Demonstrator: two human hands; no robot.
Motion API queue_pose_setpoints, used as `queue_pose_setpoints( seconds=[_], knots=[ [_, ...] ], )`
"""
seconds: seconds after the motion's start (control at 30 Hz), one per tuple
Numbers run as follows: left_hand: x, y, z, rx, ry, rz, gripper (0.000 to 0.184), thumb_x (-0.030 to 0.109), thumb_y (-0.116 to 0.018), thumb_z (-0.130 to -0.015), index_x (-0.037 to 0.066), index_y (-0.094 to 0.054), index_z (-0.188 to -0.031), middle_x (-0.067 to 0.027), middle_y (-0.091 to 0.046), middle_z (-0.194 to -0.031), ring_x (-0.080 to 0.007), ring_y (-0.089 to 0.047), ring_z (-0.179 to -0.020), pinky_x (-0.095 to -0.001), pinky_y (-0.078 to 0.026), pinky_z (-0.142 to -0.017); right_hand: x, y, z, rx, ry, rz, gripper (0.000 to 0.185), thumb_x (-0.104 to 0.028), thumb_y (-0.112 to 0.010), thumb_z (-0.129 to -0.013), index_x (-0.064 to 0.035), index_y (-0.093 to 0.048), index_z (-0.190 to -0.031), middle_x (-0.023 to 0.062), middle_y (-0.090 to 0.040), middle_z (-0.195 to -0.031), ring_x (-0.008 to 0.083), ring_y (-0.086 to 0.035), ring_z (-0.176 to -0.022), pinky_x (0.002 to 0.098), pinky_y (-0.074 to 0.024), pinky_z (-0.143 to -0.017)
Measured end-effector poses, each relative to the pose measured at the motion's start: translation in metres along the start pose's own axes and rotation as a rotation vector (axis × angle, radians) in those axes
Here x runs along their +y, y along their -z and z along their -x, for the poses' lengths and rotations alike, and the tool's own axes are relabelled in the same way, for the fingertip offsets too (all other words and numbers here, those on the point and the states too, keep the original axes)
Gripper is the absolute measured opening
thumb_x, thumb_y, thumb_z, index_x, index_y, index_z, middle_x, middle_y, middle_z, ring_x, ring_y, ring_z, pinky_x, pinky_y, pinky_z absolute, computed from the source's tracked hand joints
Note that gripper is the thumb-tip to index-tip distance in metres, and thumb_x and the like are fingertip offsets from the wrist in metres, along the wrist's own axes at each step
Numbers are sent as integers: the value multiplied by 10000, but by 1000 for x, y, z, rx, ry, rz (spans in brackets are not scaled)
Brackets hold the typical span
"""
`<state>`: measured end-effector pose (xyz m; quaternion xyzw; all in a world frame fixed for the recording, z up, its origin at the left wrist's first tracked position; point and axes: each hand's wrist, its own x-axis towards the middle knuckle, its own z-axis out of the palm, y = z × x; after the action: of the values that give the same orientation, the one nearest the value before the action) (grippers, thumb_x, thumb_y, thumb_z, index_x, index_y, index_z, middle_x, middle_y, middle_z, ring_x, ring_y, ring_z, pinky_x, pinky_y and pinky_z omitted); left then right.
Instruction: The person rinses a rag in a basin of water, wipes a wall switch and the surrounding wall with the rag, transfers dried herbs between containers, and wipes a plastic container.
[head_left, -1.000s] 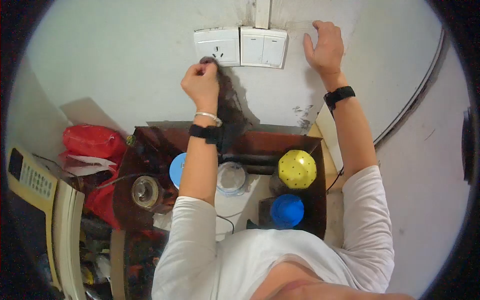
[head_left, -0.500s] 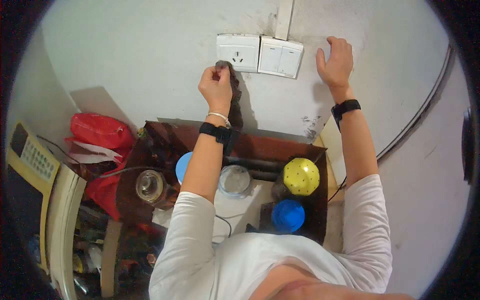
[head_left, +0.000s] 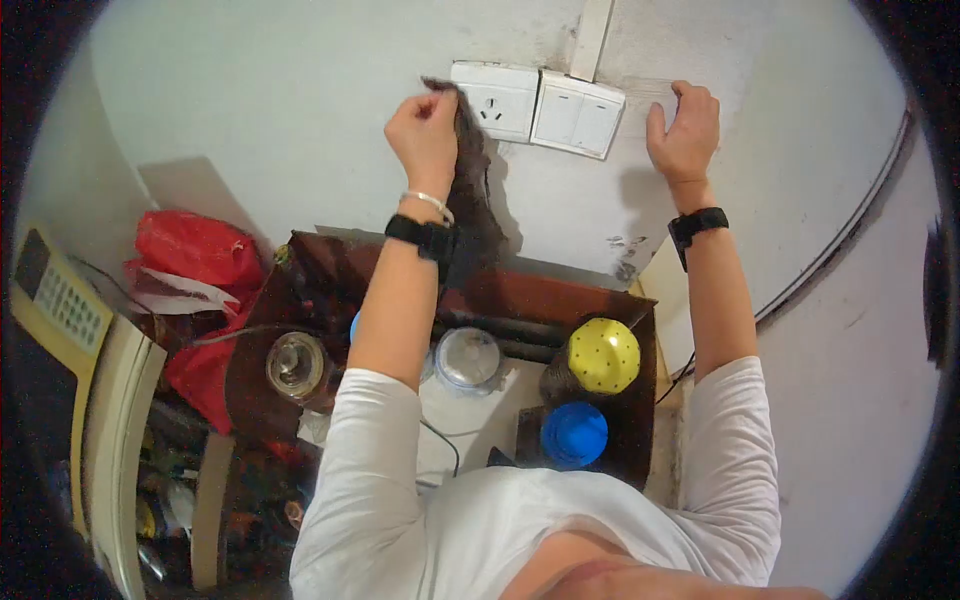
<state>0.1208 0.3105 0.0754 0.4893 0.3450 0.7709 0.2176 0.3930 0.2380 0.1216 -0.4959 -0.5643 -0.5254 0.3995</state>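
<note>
My left hand (head_left: 424, 145) is closed in a pinch on a dark brown cloth (head_left: 478, 205), which hangs down along the wall beside my wrist. That hand is just left of a white wall socket (head_left: 497, 102). Joined to the socket's right side is a white double switch (head_left: 580, 115), tilted slightly. My right hand (head_left: 687, 130) is at the wall to the right of the switch, fingers apart and slightly curled, holding nothing. Dark smudges mark the wall around the plates.
Below my arms stands a dark brown box (head_left: 560, 292) with a yellow dotted lid (head_left: 604, 356), a blue lid (head_left: 574, 434) and glass jars (head_left: 297, 367). Red bags (head_left: 195, 250) lie at the left, beside a yellowish keypad panel (head_left: 70, 310). A white cable cover (head_left: 592, 40) runs up the wall.
My left hand has moved left and slightly up, away from the socket, and more of the cloth shows. My right hand stays at the wall; the view has shifted a little.
</note>
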Motion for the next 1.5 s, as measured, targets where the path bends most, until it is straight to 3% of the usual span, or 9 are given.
queue_pose_setpoints(
  seconds=[0.17, 0.4, 0.47, 0.8, 0.87, 0.97, 1.07, 1.17, 1.5],
  knots=[
    [-10, -2, 3, 6, -85, -39, 144, 102, -669, -733, -34, -630, -705, -35, -601, -650, -97, -504, -599, -257, -426, -557, 0, 0, 0, 32, 11, -46, 335, -165, -619, -686, -38, -527, -982, 114, -534, -906, 291, -494, -844, 393, -412, -711],
    [-27, 3, 30, 4, 104, 141, 133, 52, -630, -740, -36, -586, -650, -5, -545, -592, -63, -455, -557, -221, -385, -507, -2, 2, 0, 0, -14, -59, 333, -160, -620, -691, -30, -524, -982, 121, -538, -902, 297, -496, -844, 396, -413, -722],
    [-11, -3, 21, 50, -5, 71, 111, 49, -639, -744, -29, -592, -681, -7, -551, -611, -65, -456, -557, -220, -385, -503, -1, 3, -1, 4, 2, -71, 336, -161, -620, -689, -28, -524, -983, 122, -539, -901, 298, -496, -841, 397, -413, -722],
    [-24, -34, 55, 300, 44, 180, 123, 91, -651, -767, -18, -597, -752, -37, -577, -653, -108, -505, -596, -257, -429, -558, -2, -2, 1, 57, 6, -2, 343, -178, -614, -672, -44, -538, -978, 114, -528, -885, 296, -490, -830, 399, -406, -700],
    [-35, -47, 74, 132, -209, -113, 99, 65, -642, -770, -9, -581, -748, -26, -561, -643, -106, -497, -591, -257, -426, -553, -1, -5, 1, 65, -2, -15, 348, -185, -616, -672, -48, -539, -982, 112, -525, -882, 295, -489, -829, 400, -405, -702],
    [-28, -67, 91, 157, -70, 200, 120, 87, -633, -775, -6, -569, -735, -65, -572, -637, -133, -522, -573, -280, -434, -547, 0, -4, 2, 58, 4, -46, 353, -195, -618, -676, -49, -540, -987, 112, -523, -882, 294, -489, -828, 403, -404, -704],
    [-32, -57, 84, 71, -157, 46, 140, 101, -618, -781, -11, -556, -724, -85, -569, -649, -162, -524, -581, -298, -436, -561, 5, -2, 4, 38, 31, -85, 350, -201, -617, -684, -44, -538, -988, 116, -526, -890, 296, -490, -832, 407, -404, -708],
    [-29, -40, 67, 242, -102, 30, 150, 117, -588, -785, -8, -545, -717, -100, -557, -670, -205, -508, -608, -326, -430, -594, 5, -2, 3, 41, 47, -88, 343, -192, -616, -691, -40, -536, -987, 120, -530, -903, 298, -492, -843, 411, -405, -714],
    [-16, -61, 96, 13, -9, 74, 96, 42, -557, -819, 2, -471, -811, -60, -495, -714, -145, -478, -653, -275, -416, -611, 9, 12, 6, -63, 83, -302, 321, -160, -615, -687, -29, -544, -971, 145, -542, -944, 322, -500, -903, 422, -406, -765]
  ],
)
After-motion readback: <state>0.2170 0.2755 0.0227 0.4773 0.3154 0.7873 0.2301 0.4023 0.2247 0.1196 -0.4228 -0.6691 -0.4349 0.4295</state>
